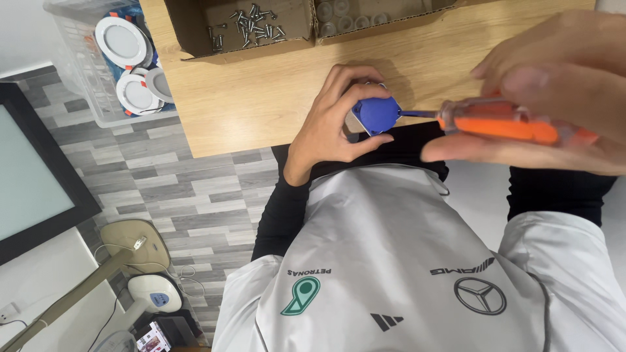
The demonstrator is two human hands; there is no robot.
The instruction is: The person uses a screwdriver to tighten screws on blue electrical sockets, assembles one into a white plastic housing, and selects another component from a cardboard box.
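Note:
My left hand (329, 120) grips a small round blue part (377, 113) with a metal piece under it, held just over the near edge of the wooden table (261, 91). My right hand (554, 91) is closed around a screwdriver with a clear orange handle (508, 124). Its shaft (417, 113) points left and its tip meets the blue part. Both hands hover above my lap, close to the camera.
Two open cardboard boxes stand at the table's far edge: one with several loose screws (251, 26), one with small clear caps (352, 19). A clear plastic bin (98, 72) of round white light fittings sits on the grey floor to the left. A dark-framed panel (32, 176) leans at far left.

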